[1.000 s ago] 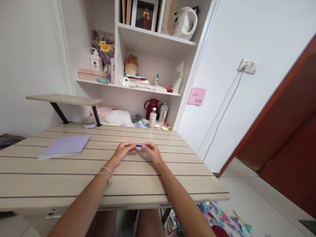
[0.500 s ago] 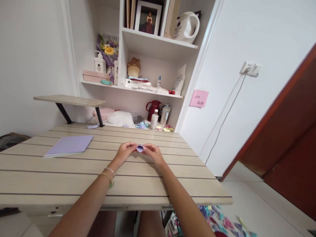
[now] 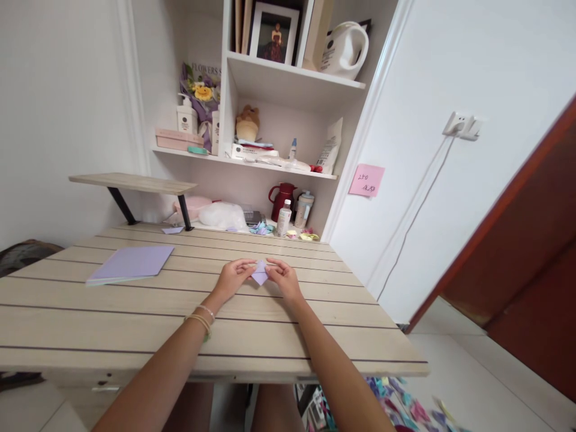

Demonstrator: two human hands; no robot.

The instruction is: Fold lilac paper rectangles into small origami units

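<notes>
Between my two hands is a small folded piece of purple paper [image 3: 260, 275], its lower point turned toward me. My left hand [image 3: 234, 278] pinches its left edge between thumb and fingers. On the other side my right hand [image 3: 283, 279] grips the right edge the same way. Both hands are just over the slatted wooden table [image 3: 216, 342]. To the left lies a stack of purple paper sheets [image 3: 135, 263], with paler sheets showing under the top one.
A small raised wooden shelf [image 3: 135, 182] stands on black legs at the back left. Along the back are a clear bottle [image 3: 283, 219], a red jug [image 3: 281, 201], a tumbler [image 3: 304, 210] and folded paper pieces [image 3: 261, 228]. Colourful folded paper [image 3: 400, 402] lies on the floor at right.
The folded purple paper has turned in my hands: its pocket-like opening faced me before, and now a flatter, diamond-like face with a downward point shows. The camera view has shifted slightly.
</notes>
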